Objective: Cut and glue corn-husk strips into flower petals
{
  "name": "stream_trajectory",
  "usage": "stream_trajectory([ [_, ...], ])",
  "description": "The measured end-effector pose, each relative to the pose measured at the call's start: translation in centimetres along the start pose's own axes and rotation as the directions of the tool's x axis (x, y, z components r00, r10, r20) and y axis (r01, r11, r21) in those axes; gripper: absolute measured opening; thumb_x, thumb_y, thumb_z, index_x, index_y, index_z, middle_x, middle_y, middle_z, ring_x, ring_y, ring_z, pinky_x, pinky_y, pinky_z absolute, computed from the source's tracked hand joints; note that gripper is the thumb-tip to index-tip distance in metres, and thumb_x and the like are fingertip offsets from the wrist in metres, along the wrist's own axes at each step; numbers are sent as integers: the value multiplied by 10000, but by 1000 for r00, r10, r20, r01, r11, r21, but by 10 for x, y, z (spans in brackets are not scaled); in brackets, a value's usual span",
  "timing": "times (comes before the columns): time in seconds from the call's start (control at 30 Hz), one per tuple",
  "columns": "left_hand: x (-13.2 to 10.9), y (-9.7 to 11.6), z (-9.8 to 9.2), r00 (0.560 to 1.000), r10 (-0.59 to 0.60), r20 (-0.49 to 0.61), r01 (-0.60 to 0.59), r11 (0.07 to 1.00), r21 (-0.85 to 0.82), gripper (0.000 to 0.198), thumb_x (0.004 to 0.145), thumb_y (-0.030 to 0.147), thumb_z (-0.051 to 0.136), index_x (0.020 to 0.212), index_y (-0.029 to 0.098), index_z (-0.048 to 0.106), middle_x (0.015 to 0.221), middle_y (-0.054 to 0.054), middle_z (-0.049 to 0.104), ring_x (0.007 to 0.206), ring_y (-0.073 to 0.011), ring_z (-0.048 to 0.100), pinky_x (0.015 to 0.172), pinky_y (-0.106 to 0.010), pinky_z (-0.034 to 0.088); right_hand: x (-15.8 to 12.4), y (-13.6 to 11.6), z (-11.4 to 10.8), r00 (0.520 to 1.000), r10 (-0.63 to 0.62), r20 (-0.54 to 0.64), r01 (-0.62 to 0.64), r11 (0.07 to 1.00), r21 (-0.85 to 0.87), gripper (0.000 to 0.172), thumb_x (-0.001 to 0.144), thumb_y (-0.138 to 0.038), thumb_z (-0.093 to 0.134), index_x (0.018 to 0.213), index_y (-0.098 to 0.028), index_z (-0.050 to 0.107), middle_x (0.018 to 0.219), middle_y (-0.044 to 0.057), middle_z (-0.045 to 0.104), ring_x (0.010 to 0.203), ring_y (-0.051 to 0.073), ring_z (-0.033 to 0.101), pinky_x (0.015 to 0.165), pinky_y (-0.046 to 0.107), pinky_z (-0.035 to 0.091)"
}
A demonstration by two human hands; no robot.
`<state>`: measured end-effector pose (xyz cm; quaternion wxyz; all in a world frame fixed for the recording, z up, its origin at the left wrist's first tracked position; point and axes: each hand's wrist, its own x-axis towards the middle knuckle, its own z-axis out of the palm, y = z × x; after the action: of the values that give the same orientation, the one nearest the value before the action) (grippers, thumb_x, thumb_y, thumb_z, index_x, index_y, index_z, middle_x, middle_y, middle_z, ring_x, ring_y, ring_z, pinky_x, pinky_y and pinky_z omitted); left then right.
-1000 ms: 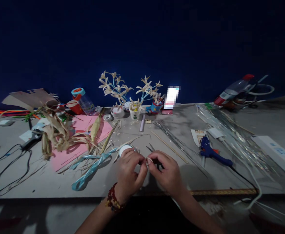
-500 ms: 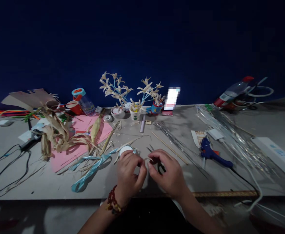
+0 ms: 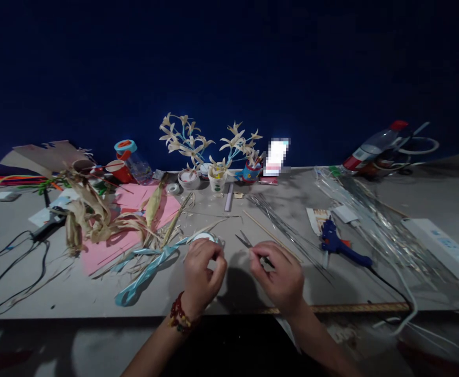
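Note:
My right hand [image 3: 277,275] is closed round a small pair of scissors [image 3: 244,239], the blades pointing away to the upper left and the handles mostly hidden by my fingers. To its left, my left hand [image 3: 205,269] has its fingers curled in with the thumb against them; whatever may be in them is hidden. Just beyond the left knuckles lies a round white disc [image 3: 204,236], partly covered by the hand. A crumpled light-blue ribbon [image 3: 146,277] stretches leftward over the table from there.
Dried corn husks [image 3: 99,222] lie on pink paper [image 3: 111,243] at the left. Cups at the back hold husk flowers [image 3: 190,146]. A blue glue gun [image 3: 343,248], thin wires [image 3: 280,225], a thin stick [image 3: 271,234] and a power strip [image 3: 445,251] lie rightward.
My hands have moved apart, the left slightly leftward and the right to the right. More of the scissor blades now shows in front of the right fingertips.

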<state>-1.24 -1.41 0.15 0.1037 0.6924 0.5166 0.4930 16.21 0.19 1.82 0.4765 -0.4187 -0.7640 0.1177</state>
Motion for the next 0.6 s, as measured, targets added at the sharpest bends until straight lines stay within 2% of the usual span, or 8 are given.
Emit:
stream_trajectory([
  [0.07,-1,1,-1,1000,-11,18,11,1000,-27,150,878,123,477,799,218,563,721,-28,629,766,-206,615,891,-424,503,0,1,-1,1000,8,-2,-8,999,31,118,917,-142,568,857,-232,616,769,23,700,713,182,675,684,303,544],
  [0.17,1,7,-1,996,43,78,-38,997,-67,101,876,154,507,877,216,587,786,-41,666,801,-213,631,934,-445,489,-1,1,0,999,6,41,-9,997,71,100,914,-154,584,876,-235,629,780,18,708,718,180,680,689,306,551],
  [0.27,5,12,2,992,89,90,-84,995,-59,115,861,124,521,837,220,579,739,-18,658,731,-188,623,952,-438,484,0,-2,4,998,6,56,-10,997,75,88,905,-156,589,888,-229,636,790,23,710,728,182,680,695,311,556],
  [0.43,6,15,3,991,93,99,-90,995,-37,150,863,116,499,772,221,553,669,2,607,680,-171,595,940,-426,490,2,-6,7,996,2,88,-9,997,76,102,909,-157,574,855,-227,625,754,17,696,698,175,664,665,297,545],
  [0.6,3,15,1,994,63,94,-60,998,-37,178,861,100,487,740,218,540,644,10,587,649,-163,577,920,-408,500,0,6,-1,999,-32,19,33,999,-36,113,886,-141,582,838,-230,633,745,20,711,691,183,676,672,295,543],
])
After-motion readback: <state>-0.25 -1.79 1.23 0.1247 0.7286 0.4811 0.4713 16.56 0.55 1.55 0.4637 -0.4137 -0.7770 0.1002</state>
